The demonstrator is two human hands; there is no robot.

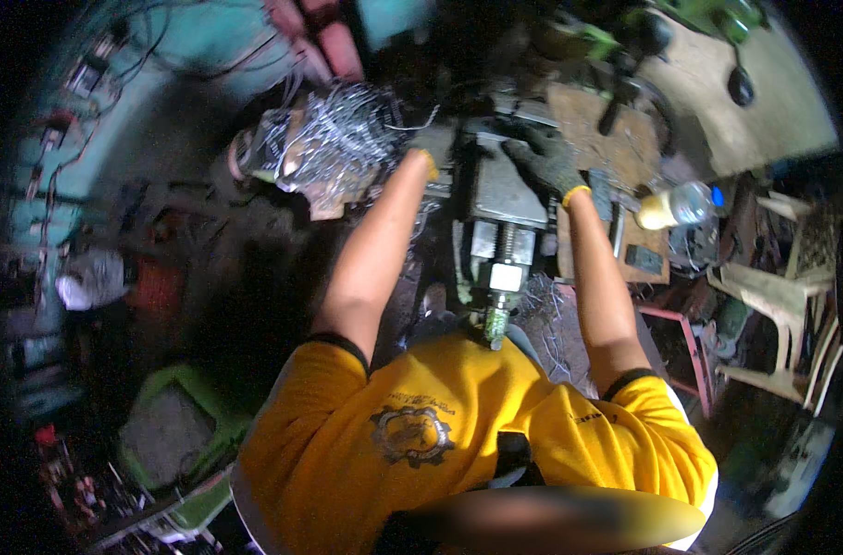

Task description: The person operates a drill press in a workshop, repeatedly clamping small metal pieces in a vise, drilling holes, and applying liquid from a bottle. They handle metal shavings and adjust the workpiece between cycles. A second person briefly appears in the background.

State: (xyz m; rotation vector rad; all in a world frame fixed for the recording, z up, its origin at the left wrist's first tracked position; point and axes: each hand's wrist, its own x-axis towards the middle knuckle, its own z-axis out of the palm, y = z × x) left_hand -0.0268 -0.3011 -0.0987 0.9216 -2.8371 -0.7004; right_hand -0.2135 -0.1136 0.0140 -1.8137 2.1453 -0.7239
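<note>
In front of me is a grey metal machine vise (509, 192) with its screw and handle end pointing toward my body. My right hand (548, 159), in a dark grey glove with a yellow cuff, lies over the vise's far right side, its fingers stretched out to the left. Left of the vise, the yellow cuff of my left hand (428, 165) shows, but its dark glove blends into the shadow and its fingers cannot be made out. Close to that hand is a heap of curly metal shavings (338, 134).
A wooden board (616, 125) lies right of the vise, with a dark block (644, 259) on it. A clear bottle (685, 205) with yellowish liquid and a blue cap lies beside it. White plastic chairs (773, 314) stand at right, a green chair (176, 416) at lower left.
</note>
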